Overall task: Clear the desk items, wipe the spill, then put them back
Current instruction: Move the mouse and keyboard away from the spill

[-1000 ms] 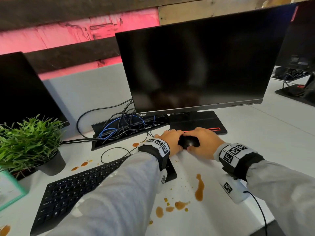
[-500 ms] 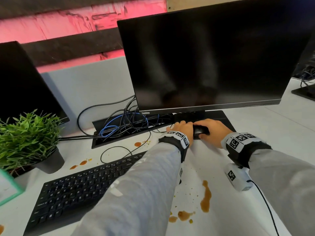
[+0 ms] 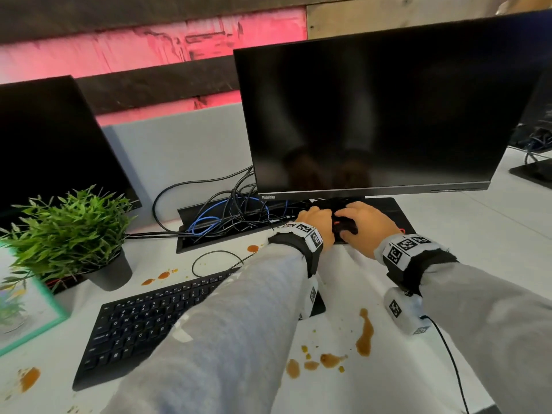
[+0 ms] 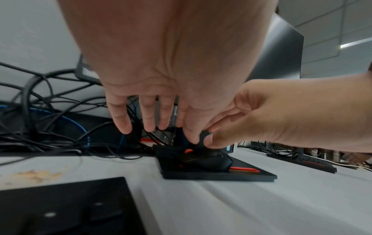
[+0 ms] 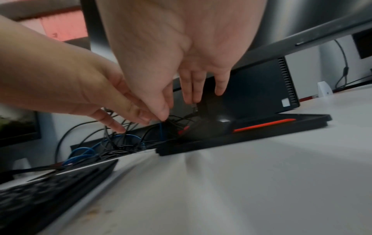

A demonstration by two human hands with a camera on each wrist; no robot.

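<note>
A black mouse (image 3: 346, 229) with red trim lies on the monitor's stand base (image 3: 388, 209), as the left wrist view shows the mouse (image 4: 203, 160) flat on the base (image 4: 241, 174). My right hand (image 3: 364, 225) hovers over it, and its thumb and forefinger (image 4: 209, 138) pinch a black cable just above the mouse. My left hand (image 3: 316, 224) is beside it with straight fingers (image 4: 124, 125) hanging over the cable tangle. Brown spill (image 3: 365, 333) marks the white desk near my arms.
The big monitor (image 3: 373, 115) overhangs both hands. A black keyboard (image 3: 143, 324) lies left under my left arm. A cable tray (image 3: 215, 224) with black and blue wires sits behind it. A potted plant (image 3: 68, 234), a teal frame (image 3: 56, 312) and a second monitor (image 3: 44, 138) stand left.
Both hands moved away from me with the mouse, from the open desk onto the monitor's stand base. The right hand's grip shifted from the mouse body to the cable above it.
</note>
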